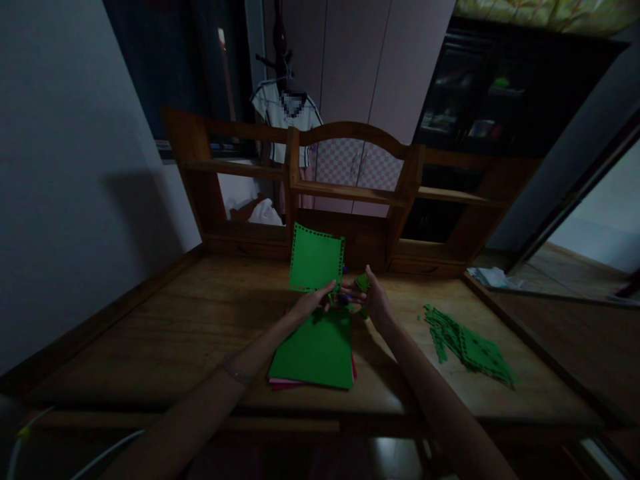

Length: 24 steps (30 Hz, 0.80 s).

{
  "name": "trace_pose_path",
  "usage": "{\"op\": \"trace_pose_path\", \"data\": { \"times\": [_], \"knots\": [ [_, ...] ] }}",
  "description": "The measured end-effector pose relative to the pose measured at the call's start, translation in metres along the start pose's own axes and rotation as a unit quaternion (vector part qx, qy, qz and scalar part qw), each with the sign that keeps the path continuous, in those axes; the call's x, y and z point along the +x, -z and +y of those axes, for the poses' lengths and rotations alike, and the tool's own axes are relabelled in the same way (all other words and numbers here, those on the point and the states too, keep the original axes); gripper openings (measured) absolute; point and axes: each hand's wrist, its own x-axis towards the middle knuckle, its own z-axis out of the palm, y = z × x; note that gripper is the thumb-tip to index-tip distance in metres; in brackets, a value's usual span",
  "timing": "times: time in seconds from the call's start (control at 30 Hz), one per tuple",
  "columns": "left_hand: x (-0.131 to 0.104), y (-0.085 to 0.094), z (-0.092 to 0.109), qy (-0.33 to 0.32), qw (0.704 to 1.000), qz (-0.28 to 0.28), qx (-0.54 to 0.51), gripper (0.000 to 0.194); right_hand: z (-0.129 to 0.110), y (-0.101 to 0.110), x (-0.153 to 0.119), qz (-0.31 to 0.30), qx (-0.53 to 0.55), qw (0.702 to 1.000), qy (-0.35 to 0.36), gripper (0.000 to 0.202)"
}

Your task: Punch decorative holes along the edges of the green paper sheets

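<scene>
My left hand [317, 301] is closed on the lower right corner of a green sheet [316, 259], which stands up tilted and has rows of small holes along its edges. Just to its right, my right hand [373, 300] curls around a small yellowish-green thing [363, 282], too dim to name. Between the fingers of both hands shows a dark purple thing [344, 299], mostly hidden. Beneath the hands lies a stack of green paper [317, 350], with pink and red sheets peeking out at its lower edge.
On the right of the wooden desk [165, 333] lies a pile of punched green sheets and strips [465, 343], with small scraps beside it. A wooden shelf unit [350, 193] rises along the back edge. Behind it a white shirt [285, 110] hangs on a stand.
</scene>
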Motion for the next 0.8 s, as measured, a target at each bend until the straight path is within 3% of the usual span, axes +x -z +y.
{"op": "trace_pose_path", "data": {
  "times": [0.37,0.63,0.8],
  "knots": [
    [-0.006,-0.002,0.004,-0.025,1.000,0.000,0.018,0.062,-0.001,0.001,0.001,0.005,0.048,0.999,0.002,0.040],
    [-0.009,-0.003,0.011,-0.016,0.999,0.003,0.035,0.067,-0.009,0.000,-0.001,-0.005,0.066,0.997,-0.037,0.039],
    [-0.009,-0.002,0.008,-0.025,0.998,0.028,0.051,0.067,-0.011,0.000,-0.003,-0.014,0.061,0.997,-0.042,0.041]
  ]
}}
